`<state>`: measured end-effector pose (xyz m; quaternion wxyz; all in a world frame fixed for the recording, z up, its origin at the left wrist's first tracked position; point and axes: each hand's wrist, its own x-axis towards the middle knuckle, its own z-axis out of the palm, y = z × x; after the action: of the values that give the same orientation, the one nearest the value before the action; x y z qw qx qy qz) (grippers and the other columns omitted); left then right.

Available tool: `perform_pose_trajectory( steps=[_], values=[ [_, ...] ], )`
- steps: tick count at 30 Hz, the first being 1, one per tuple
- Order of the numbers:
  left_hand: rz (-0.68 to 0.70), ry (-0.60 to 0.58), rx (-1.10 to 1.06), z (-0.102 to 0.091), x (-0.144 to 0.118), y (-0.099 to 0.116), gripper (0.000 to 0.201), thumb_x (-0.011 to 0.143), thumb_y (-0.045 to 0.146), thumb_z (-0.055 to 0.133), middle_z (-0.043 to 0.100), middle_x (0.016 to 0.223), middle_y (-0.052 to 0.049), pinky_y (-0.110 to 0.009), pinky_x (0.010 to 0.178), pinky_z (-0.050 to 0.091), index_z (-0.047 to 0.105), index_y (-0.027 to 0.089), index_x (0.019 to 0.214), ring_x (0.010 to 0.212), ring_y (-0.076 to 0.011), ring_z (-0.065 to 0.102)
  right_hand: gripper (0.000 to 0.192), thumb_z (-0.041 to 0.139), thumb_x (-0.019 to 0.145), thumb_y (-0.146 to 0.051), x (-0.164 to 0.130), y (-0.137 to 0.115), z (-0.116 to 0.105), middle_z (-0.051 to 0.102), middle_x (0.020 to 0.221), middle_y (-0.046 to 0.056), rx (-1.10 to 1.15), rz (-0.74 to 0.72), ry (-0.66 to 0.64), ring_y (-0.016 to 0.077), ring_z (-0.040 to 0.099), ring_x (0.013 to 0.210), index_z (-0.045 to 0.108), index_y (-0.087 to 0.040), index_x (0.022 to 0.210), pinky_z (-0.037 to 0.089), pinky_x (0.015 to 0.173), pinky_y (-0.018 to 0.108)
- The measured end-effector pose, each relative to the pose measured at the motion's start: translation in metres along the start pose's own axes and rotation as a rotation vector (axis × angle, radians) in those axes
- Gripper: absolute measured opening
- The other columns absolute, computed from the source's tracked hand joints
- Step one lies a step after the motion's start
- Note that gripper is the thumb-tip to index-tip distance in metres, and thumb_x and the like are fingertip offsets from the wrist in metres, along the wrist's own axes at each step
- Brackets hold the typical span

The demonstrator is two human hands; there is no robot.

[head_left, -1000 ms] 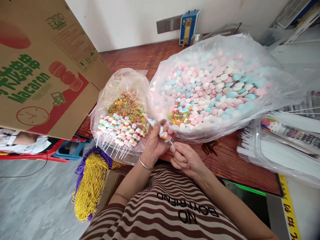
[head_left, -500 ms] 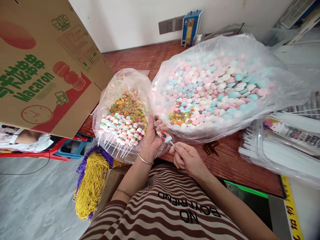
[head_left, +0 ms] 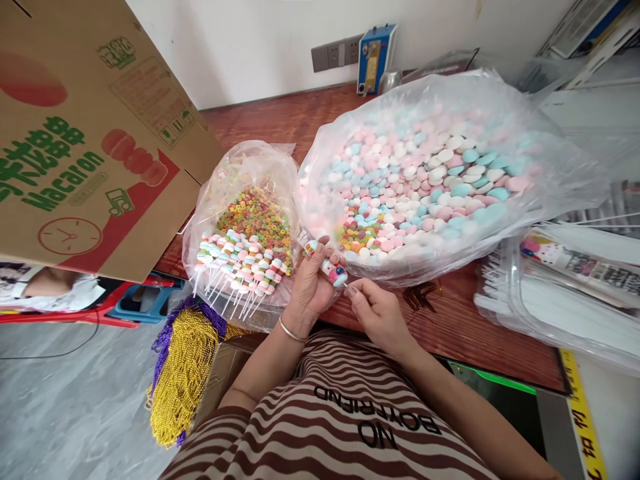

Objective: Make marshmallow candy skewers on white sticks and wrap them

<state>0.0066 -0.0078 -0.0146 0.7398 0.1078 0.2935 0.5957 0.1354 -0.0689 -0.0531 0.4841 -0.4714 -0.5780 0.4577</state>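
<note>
left hand [head_left: 311, 287] grips printed wrapper [head_left: 334, 271]; right hand [head_left: 376, 310] pinches stick [head_left: 345, 285]; carton [head_left: 95, 143] reads "macaron".

The cardboard box [head_left: 93, 150] reads "Macaron" in green; the striped shirt [head_left: 320, 427], "NO BOYFRIEND".

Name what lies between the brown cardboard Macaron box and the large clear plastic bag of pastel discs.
The head view shows a smaller clear plastic bag of multicoloured rings, with pastel disc stacks on white sticks.

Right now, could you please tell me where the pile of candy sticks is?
In the head view, the pile of candy sticks lies left of the left hand, on the near side of the small colourful rings.
</note>
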Motion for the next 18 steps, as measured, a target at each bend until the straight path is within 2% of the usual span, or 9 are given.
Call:
perform_pose_trajectory(
  steps=[3, 4, 6, 8, 10, 12, 13, 15, 18],
  values=[
    [0.003, -0.051, -0.069, 0.000, 0.000, 0.003, 0.008, 0.099, 0.025, 0.063, 0.048, 0.070, 0.006, -0.018, 0.068, 0.050, 0.067, 0.018, 0.097, 0.057, -0.0038, 0.049, 0.032, 0.060, 0.095, -0.051, 0.002, -0.005, 0.002, 0.030, 0.044, -0.015, 0.621, 0.348, -0.191, 0.0061, 0.020, 0.031, 0.054, -0.022, 0.082, 0.035, 0.036, 0.022],
    [0.000, -0.056, -0.075, 0.001, 0.000, 0.002, 0.011, 0.099, 0.028, 0.063, 0.045, 0.069, 0.006, -0.017, 0.065, 0.049, 0.067, 0.019, 0.095, 0.055, -0.0036, 0.047, 0.033, 0.064, 0.092, -0.053, 0.002, -0.007, 0.004, 0.028, 0.043, -0.017, 0.741, 0.409, -0.230, 0.0051, 0.016, 0.029, 0.055, -0.022, 0.082, 0.035, 0.034, 0.022],
    [-0.005, -0.073, -0.073, 0.002, -0.001, -0.002, 0.016, 0.098, 0.034, 0.066, 0.041, 0.066, 0.007, -0.017, 0.060, 0.047, 0.066, 0.020, 0.093, 0.052, -0.0039, 0.043, 0.035, 0.066, 0.090, -0.054, 0.003, -0.007, 0.009, 0.028, 0.043, -0.017, 0.824, 0.451, -0.258, 0.0046, 0.014, 0.028, 0.055, -0.022, 0.082, 0.036, 0.033, 0.022],
    [-0.003, -0.105, -0.053, 0.001, -0.003, -0.010, 0.019, 0.094, 0.037, 0.070, 0.039, 0.064, 0.008, -0.018, 0.061, 0.049, 0.065, 0.019, 0.091, 0.051, -0.0042, 0.042, 0.035, 0.061, 0.093, -0.055, 0.004, -0.005, 0.013, 0.030, 0.043, -0.016, 0.704, 0.383, -0.188, 0.0058, 0.018, 0.029, 0.054, -0.022, 0.082, 0.036, 0.035, 0.022],
    [0.002, -0.124, -0.007, -0.001, -0.004, -0.019, 0.022, 0.090, 0.037, 0.076, 0.042, 0.063, 0.008, -0.019, 0.068, 0.052, 0.066, 0.018, 0.091, 0.054, -0.0046, 0.046, 0.034, 0.058, 0.095, -0.052, 0.005, -0.002, 0.015, 0.043, 0.048, -0.010, 0.370, 0.217, -0.026, 0.0084, 0.035, 0.035, 0.055, -0.022, 0.079, 0.040, 0.042, 0.023],
    [-0.020, -0.096, 0.039, -0.003, -0.004, -0.024, 0.025, 0.085, 0.036, 0.081, 0.050, 0.066, 0.007, -0.022, 0.077, 0.055, 0.066, 0.017, 0.092, 0.060, -0.0059, 0.054, 0.030, 0.057, 0.096, -0.045, 0.005, 0.000, 0.012, 0.062, 0.063, -0.001, -0.026, 0.027, 0.130, 0.0129, 0.055, 0.051, 0.058, -0.021, 0.080, 0.044, 0.052, 0.024],
    [-0.031, -0.070, 0.051, -0.004, -0.004, -0.025, 0.027, 0.084, 0.037, 0.082, 0.054, 0.068, 0.006, -0.023, 0.080, 0.055, 0.067, 0.017, 0.092, 0.064, -0.0068, 0.058, 0.027, 0.056, 0.097, -0.043, 0.005, 0.000, 0.010, 0.069, 0.073, 0.003, -0.180, -0.040, 0.164, 0.0156, 0.062, 0.060, 0.061, -0.020, 0.083, 0.045, 0.057, 0.025],
    [-0.026, -0.018, 0.049, -0.006, -0.002, -0.023, 0.028, 0.083, 0.037, 0.082, 0.058, 0.071, 0.005, -0.026, 0.085, 0.055, 0.066, 0.016, 0.092, 0.069, -0.0080, 0.062, 0.023, 0.052, 0.100, -0.038, 0.002, 0.000, 0.004, 0.074, 0.084, 0.006, -0.357, -0.103, 0.139, 0.0183, 0.068, 0.068, 0.063, -0.020, 0.093, 0.045, 0.061, 0.026],
    [0.027, -0.015, 0.077, -0.008, -0.002, -0.021, 0.030, 0.081, 0.038, 0.084, 0.059, 0.069, 0.006, -0.029, 0.089, 0.056, 0.068, 0.017, 0.094, 0.068, -0.0086, 0.063, 0.022, 0.046, 0.104, -0.032, -0.003, 0.000, 0.001, 0.070, 0.072, 0.002, -0.443, -0.127, 0.018, 0.0172, 0.066, 0.060, 0.062, -0.021, 0.094, 0.043, 0.058, 0.026]
  ],
)
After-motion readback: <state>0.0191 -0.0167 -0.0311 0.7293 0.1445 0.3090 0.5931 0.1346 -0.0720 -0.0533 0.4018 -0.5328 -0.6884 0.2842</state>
